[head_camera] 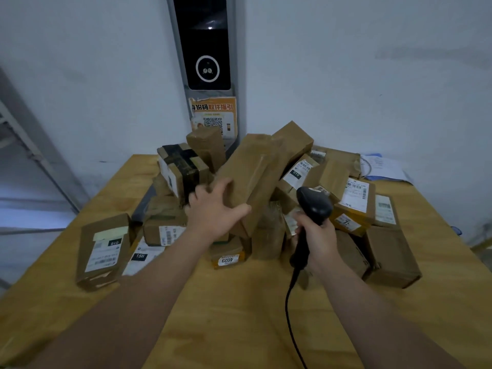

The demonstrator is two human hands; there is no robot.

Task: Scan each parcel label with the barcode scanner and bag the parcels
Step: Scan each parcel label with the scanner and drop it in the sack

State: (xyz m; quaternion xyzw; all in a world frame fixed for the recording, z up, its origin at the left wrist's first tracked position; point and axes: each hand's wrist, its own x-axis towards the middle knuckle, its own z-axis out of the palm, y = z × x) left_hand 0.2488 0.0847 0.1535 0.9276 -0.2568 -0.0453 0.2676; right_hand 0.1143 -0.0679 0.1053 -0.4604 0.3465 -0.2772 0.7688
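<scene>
Orientation matters most for us now: the long parcel (247, 171) lies tilted above the heap (354, 206) of brown boxes. Its long axis runs from the near end by our left hand (213, 209) up and away to the right, toward the wall. Our left hand grasps it at that near, lower end — the fingers (213, 186) curl over the far side and the thumb (239, 209) presses across the face turned to us. The faces we can see are plain brown card with a strip of tape. We find no label on them, so we judge it sits on a side turned away or down.

Our right hand (316, 235) is clenched round the handle of the scanner (314, 203). The scanner's head points up and away over the heap, just to the right of the parcel's near end and not touching it. Its cable (288, 302) trails down across the bench (239, 328) toward us.

Parcel and scanner are already close — so the coming move, as we read it, is to roll the parcel about its long axis until the label faces the scanner head, rather than to carry either far. We see no bag, so we cannot tell where the parcel goes afterwards.
</scene>
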